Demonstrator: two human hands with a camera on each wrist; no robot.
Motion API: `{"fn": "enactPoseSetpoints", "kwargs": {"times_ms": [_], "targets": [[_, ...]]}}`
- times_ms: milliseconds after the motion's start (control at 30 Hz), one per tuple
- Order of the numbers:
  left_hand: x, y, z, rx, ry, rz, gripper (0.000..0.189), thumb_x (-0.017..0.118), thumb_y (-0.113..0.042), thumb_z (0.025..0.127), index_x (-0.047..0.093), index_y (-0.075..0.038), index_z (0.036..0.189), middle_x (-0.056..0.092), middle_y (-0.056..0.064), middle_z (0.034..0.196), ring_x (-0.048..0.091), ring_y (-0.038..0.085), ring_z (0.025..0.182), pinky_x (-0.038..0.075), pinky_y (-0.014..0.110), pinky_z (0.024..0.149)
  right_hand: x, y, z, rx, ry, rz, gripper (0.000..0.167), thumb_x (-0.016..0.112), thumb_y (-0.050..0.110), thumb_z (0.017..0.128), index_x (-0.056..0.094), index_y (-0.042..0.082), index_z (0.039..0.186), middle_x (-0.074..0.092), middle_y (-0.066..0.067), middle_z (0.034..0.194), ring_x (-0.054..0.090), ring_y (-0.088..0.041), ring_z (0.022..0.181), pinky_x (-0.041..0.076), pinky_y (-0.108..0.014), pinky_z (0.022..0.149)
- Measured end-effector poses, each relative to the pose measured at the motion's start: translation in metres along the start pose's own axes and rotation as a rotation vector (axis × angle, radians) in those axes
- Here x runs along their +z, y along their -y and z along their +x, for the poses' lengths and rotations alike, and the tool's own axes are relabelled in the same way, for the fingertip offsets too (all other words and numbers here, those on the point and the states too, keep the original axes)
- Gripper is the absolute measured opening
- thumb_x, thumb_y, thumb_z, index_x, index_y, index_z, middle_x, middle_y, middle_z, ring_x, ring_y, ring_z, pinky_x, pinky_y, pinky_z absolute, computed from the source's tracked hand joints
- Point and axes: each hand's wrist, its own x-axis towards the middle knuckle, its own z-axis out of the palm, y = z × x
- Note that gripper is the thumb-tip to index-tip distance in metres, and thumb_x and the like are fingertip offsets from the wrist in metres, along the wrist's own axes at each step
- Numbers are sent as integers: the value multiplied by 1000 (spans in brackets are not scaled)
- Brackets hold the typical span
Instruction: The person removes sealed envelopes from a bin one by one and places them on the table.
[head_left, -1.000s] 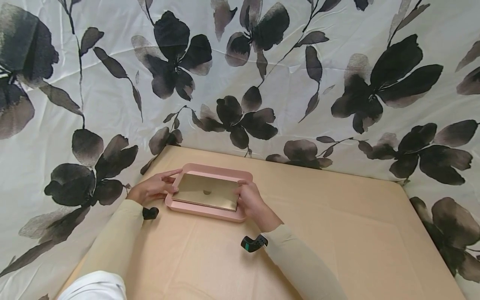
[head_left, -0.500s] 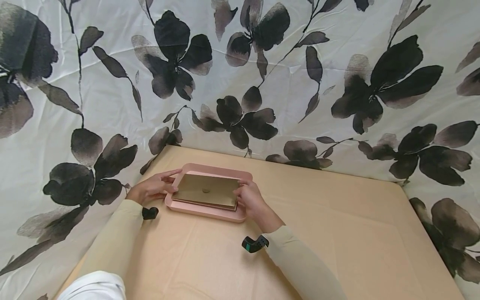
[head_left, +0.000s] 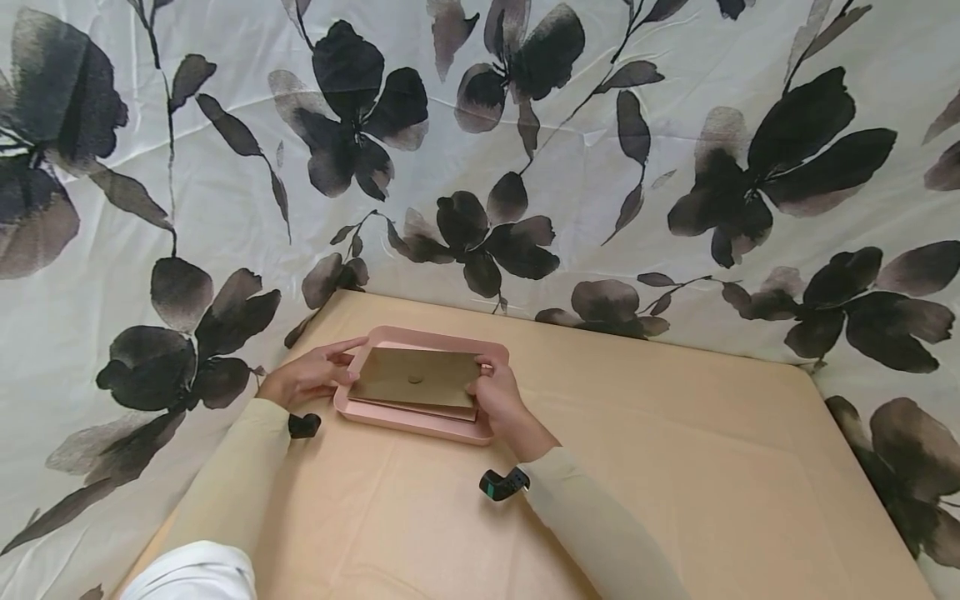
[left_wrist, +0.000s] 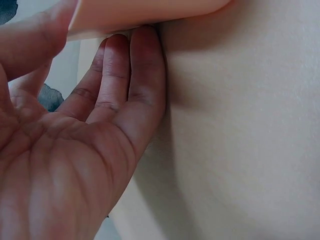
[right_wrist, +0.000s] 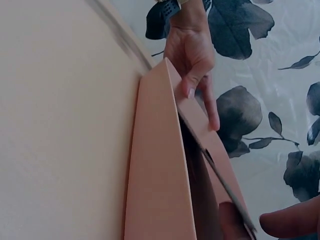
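A shallow pink tray rests on the table with a flat, gold rectangular piece in it. That piece has a small round mark in its middle; its exact kind is unclear. My right hand pinches its right end, which is tilted up off a layer beneath. In the right wrist view the piece shows as a thin grey edge between thumb and fingers. My left hand grips the tray's left side, thumb at the rim. Its other fingertips touch the tray's underside in the left wrist view.
Pale tan cloth covers the table, whose back edge meets a white floral sheet. This sheet also hangs along the left and right sides. Dark straps show by both wrists.
The gold piece's right and near edges have risen, so more of the layer under it shows. Its surface looks duller than before. The left hand and the tray have stayed put.
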Motion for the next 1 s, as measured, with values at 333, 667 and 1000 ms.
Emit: {"fn": "enactPoseSetpoints", "kwargs": {"times_ms": [333, 667, 1000], "targets": [[0, 0, 0, 8, 34, 0, 85, 64, -12, 101, 15, -30, 168, 22, 24, 171, 38, 42, 150, 38, 57, 122, -4, 3, 3, -40, -38, 46, 56, 54, -19, 86, 61, -1, 139, 34, 3, 84, 38, -15, 69, 33, -25, 53], [0, -2, -1, 6, 45, -28, 87, 65, -9, 100, 16, -31, 168, 24, 24, 169, 40, 38, 145, 53, 32, 99, -11, 2, 5, -45, -86, 38, 54, 55, -21, 84, 66, 0, 133, 60, -7, 111, 55, -19, 98, 48, -22, 61], [0, -2, 0, 3, 46, -39, 89, 63, -5, 98, 15, -33, 168, 27, 24, 166, 45, 37, 144, 52, 43, 109, -20, 6, 4, -40, -88, 12, 54, 57, -20, 86, 68, 3, 133, 57, -5, 107, 54, -19, 99, 52, -24, 69]]}}
